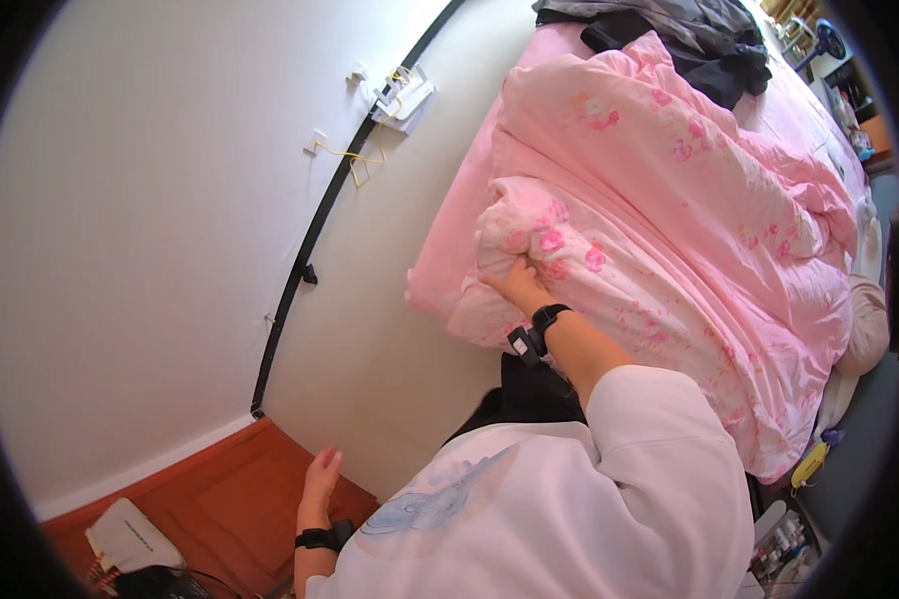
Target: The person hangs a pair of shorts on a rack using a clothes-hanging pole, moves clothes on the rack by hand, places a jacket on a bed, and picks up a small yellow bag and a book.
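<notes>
My right hand (521, 284) rests against the near-left part of a pink floral quilt (667, 217), with its fingertips partly sunk among the folds, so whether they grip the cloth is unclear. The quilt lies bunched over a bed with a pink sheet (449, 254). My left hand (324, 468) hangs low beside my body, above a reddish-brown wooden panel, fingers extended and holding nothing visible. Each wrist wears a black strap with a small device.
A white router (408, 101) with yellow cables is by the wall. Dark and grey clothes (689, 45) are heaped on the bed's far end. A white bag-like object (135, 535) lies on the wooden panel (240, 494). Small bottles (779, 543) stand at the lower right.
</notes>
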A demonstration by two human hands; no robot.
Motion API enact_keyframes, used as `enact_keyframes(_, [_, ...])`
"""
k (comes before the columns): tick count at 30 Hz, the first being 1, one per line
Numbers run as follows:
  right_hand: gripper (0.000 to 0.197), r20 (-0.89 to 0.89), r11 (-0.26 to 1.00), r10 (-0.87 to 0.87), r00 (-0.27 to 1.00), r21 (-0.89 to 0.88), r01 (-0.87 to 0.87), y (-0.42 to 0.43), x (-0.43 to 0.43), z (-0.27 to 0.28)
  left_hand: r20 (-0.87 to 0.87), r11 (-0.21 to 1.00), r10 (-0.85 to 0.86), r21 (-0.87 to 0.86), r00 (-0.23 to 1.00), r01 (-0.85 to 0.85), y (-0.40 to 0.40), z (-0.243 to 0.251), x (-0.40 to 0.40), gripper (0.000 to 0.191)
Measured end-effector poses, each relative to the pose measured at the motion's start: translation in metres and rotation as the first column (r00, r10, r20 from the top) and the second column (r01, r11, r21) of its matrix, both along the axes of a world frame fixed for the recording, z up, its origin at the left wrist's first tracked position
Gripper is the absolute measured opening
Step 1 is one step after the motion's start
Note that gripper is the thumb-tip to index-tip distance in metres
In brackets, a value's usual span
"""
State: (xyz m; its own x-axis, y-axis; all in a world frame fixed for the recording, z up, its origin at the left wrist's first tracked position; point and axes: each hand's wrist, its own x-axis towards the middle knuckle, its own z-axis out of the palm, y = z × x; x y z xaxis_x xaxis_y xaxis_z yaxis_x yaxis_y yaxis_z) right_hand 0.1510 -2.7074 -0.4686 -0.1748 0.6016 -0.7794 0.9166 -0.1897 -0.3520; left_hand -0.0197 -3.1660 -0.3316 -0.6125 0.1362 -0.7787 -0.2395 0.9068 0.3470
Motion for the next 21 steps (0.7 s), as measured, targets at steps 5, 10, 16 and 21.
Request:
enact_keyframes(5, [0.128, 0.061, 0.992, -0.123, 0.991, 0.001, 0.123, 0.031, -0.014, -0.043, -0.078, 0.99, -0.088, -0.118, 0.993, 0.079, -0.03, 0.002, -0.084, 0.04])
enact_keyframes(10, [0.123, 0.177, 0.98, -0.193, 0.965, -0.005, 0.197, 0.037, -0.034, -0.059, 0.065, 0.94, -0.133, -0.308, 0.989, 0.147, -0.012, 0.01, -0.168, 0.039])
enact_keyframes(16, [0.089, 0.372, 0.964, -0.218, 0.902, 0.225, 0.141, 0.027, -0.063, -0.078, 0.249, 0.785, -0.394, -0.409, 0.885, 0.465, -0.059, -0.029, -0.36, 0.038])
enact_keyframes(21, [0.049, 0.262, 0.71, -0.483, 0.836, 0.676, 0.199, 0.012, -0.021, -0.089, -0.11, 0.868, -0.41, -0.353, 0.906, 0.35, 0.034, -0.089, -0.532, 0.032])
